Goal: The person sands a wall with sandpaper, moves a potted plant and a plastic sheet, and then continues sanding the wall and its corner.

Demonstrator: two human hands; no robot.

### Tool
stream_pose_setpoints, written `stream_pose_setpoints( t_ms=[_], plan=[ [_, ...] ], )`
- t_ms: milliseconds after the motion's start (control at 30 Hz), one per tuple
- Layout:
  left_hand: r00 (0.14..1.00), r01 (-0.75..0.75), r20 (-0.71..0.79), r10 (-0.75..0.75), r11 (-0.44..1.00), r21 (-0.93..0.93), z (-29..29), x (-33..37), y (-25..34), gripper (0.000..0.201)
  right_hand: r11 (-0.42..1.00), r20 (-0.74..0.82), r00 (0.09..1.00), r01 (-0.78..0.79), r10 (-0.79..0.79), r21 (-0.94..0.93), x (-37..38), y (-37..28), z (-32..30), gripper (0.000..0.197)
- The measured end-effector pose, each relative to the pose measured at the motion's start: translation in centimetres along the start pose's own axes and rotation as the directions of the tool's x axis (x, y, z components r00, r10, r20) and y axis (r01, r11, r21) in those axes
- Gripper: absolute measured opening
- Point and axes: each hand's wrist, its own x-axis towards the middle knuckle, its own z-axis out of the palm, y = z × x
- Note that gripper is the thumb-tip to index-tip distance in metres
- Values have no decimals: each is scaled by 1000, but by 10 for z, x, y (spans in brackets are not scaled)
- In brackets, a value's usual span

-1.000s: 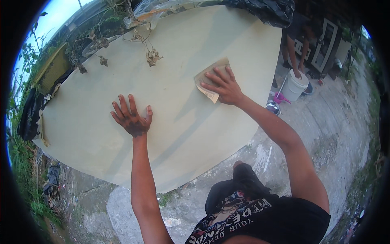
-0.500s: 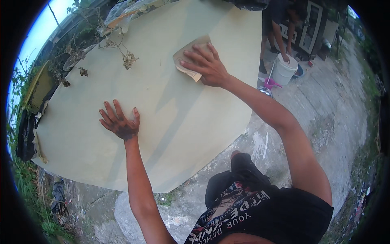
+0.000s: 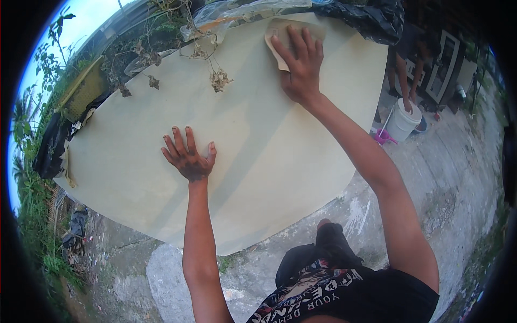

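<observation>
A large pale cream board (image 3: 253, 161) lies flat in front of me, filling the middle of the head view. My left hand (image 3: 187, 156) rests flat on it with fingers spread, near its middle left. My right hand (image 3: 299, 63) is stretched to the far edge, palm down, pressing a folded tan sheet of sandpaper (image 3: 276, 33) against the board. Part of the sheet shows past my fingertips; the remainder is hidden under the palm.
Dry plant stems (image 3: 218, 79) and clear plastic sheeting (image 3: 242, 13) lie along the board's far edge, black plastic (image 3: 371, 19) at the far right. A white bucket (image 3: 401, 121) and another person's legs (image 3: 399, 67) stand at the right. Rough concrete ground (image 3: 447, 188) surrounds me, greenery at left.
My right hand has slid the sandpaper farther away across the board toward its far edge. My left hand stays flat on the board.
</observation>
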Motion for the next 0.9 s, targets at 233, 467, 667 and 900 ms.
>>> stream_pose_setpoints(
  t_ms=[233,467,667,900],
  plan=[
    [1000,-23,18,22,999,29,-4,-2,-3,70,751,404,634,564,-660,342,-43,6,-8,77],
    [1000,-3,8,3,1000,-6,-4,0,0,69,992,171,983,84,-66,-99,-43,11,-13,78],
    [1000,-18,7,18,999,30,-5,0,-1,70,944,499,816,331,-292,11,-68,53,-37,84],
    [1000,-26,-2,26,999,21,-4,1,1,69,968,-53,978,-210,204,-135,-103,41,-12,74]
  ],
)
